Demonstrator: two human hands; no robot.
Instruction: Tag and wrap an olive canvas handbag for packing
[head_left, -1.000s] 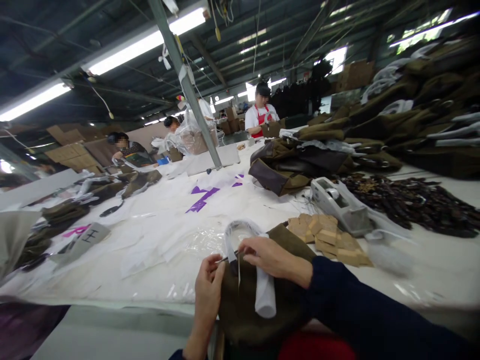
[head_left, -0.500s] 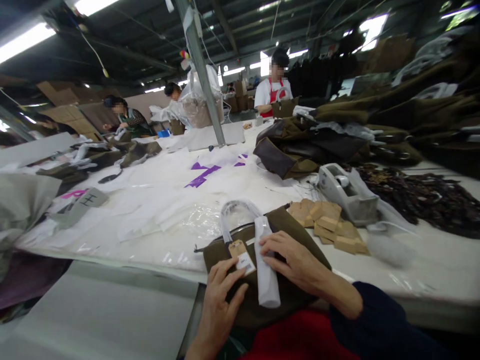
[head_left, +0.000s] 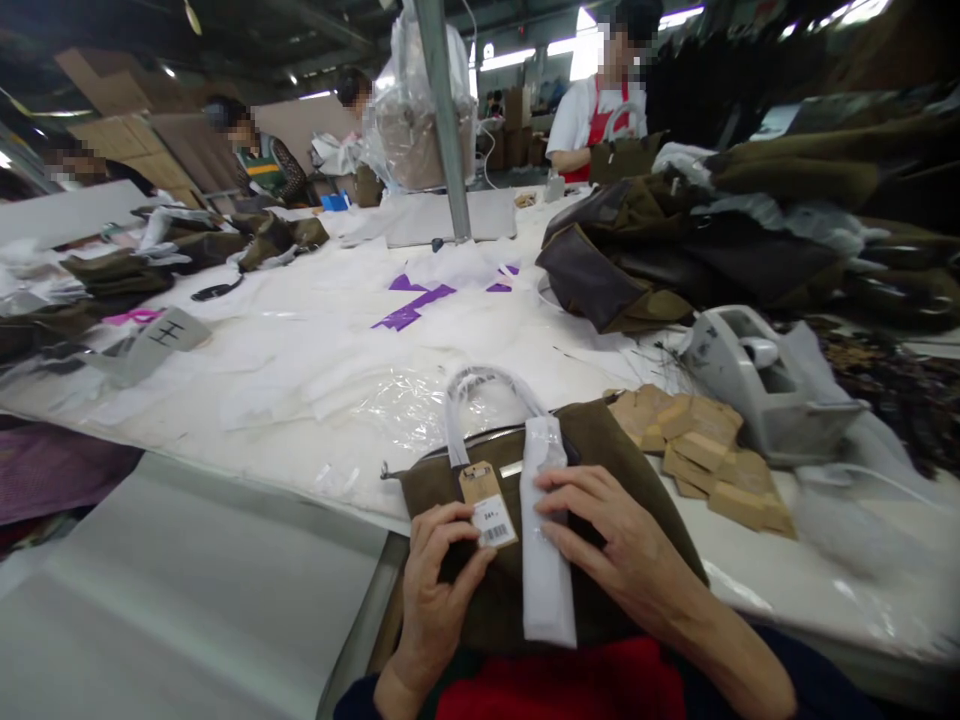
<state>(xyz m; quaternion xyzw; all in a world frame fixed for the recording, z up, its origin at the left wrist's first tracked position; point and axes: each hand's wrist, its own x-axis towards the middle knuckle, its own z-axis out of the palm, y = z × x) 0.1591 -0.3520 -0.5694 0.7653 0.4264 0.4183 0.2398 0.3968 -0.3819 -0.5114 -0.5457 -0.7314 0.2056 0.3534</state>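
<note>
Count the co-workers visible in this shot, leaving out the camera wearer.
4: one in a red apron at the far side, one behind a clear-bagged bundle, one in a green apron, and one at the far left edge. More may be hidden farther back.

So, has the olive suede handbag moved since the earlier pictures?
Yes: the olive handbag has spread leftward, its left end further from the stacked tan cardboard pieces.

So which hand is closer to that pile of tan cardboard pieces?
The right hand is nearer, resting on the olive-brown fabric handbag beside the pile; the left hand lies farther away, beyond the white wrapped strip.
</note>
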